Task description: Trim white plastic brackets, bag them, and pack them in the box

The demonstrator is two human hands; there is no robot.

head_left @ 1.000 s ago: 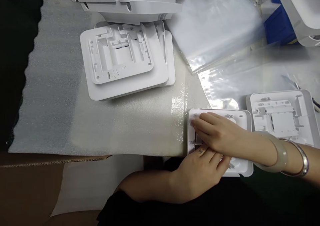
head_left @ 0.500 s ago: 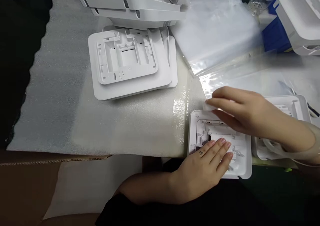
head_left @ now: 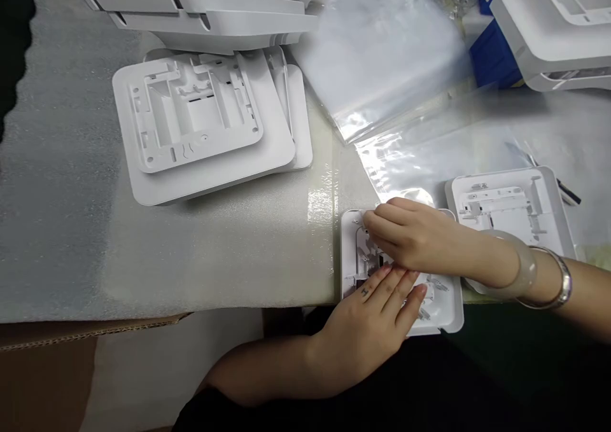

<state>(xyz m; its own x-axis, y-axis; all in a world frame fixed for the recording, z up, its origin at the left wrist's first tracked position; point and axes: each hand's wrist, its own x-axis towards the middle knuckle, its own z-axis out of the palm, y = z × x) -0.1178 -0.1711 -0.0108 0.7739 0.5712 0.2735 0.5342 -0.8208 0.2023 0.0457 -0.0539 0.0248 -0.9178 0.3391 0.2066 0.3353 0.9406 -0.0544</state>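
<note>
A shallow white plastic housing [head_left: 449, 320] lies open side up at the table's front edge, with ribs and slots inside. My left hand [head_left: 370, 336] rests flat across its near left part, fingers stretched out. Above it, my right hand [head_left: 410, 235] is closed, its curled fingertips at the housing's far left inner corner. Whatever those fingers pinch is hidden. The two hands touch or nearly touch, and they cover the middle of the housing. A second white housing [head_left: 548, 193] of like kind sits just to the right, partly behind my right forearm.
At the left lies a stack of white plastic covers [head_left: 214, 177], with larger white shells [head_left: 200, 21] behind it. Clear plastic bags [head_left: 382, 56] spread over the back. A blue bin [head_left: 494, 53] and another white shell [head_left: 539, 44] stand back right. A dark pen-like tool [head_left: 568, 193] lies at right.
My right hand has moved down and left from the housing's far edge onto its inner corner, fingers now curled. My left hand stays on the housing. The view has shifted right.
</note>
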